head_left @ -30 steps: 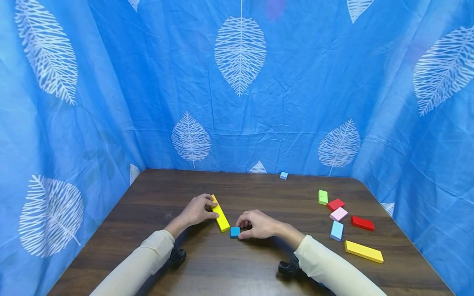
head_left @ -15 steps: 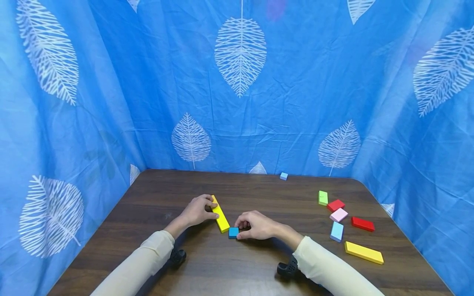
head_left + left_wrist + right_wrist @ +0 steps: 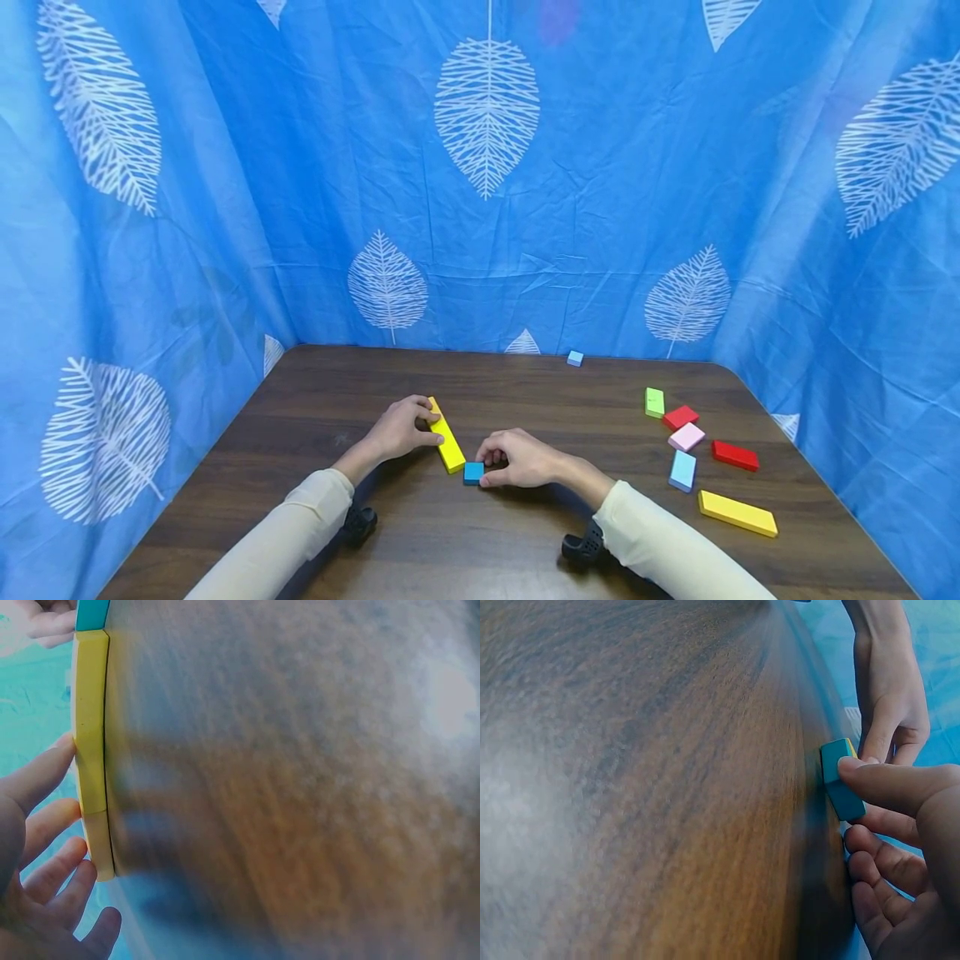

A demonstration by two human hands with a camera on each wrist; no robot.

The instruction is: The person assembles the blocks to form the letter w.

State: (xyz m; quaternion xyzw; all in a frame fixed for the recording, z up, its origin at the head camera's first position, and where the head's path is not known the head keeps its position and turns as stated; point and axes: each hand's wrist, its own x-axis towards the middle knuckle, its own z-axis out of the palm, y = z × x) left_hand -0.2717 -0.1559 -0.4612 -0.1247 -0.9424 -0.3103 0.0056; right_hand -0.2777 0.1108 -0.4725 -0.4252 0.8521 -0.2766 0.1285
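Observation:
A long yellow block (image 3: 449, 448) lies slantwise on the table, with a shorter paler block (image 3: 98, 844) lined up at its far end in the left wrist view. My left hand (image 3: 398, 427) rests on these blocks from the left. Its thumb touches the long one and the index finger lies over the join; the other fingers are loose and spread. My right hand (image 3: 522, 458) pinches a small blue block (image 3: 841, 780) between thumb and index finger at the yellow block's near end. The blue block appears to touch that end in the left wrist view.
On the right of the table (image 3: 420, 550) lie a green block (image 3: 654, 402), red blocks (image 3: 736, 455), a pink block (image 3: 686, 437), a light blue block (image 3: 682, 471) and another yellow block (image 3: 738, 513). A small pale blue block (image 3: 574, 358) sits at the back edge, before a blue curtain (image 3: 585, 167).
My right hand has shifted slightly left with the blue block, bringing it closer to the yellow block's near end. My left hand and the other blocks keep their places.

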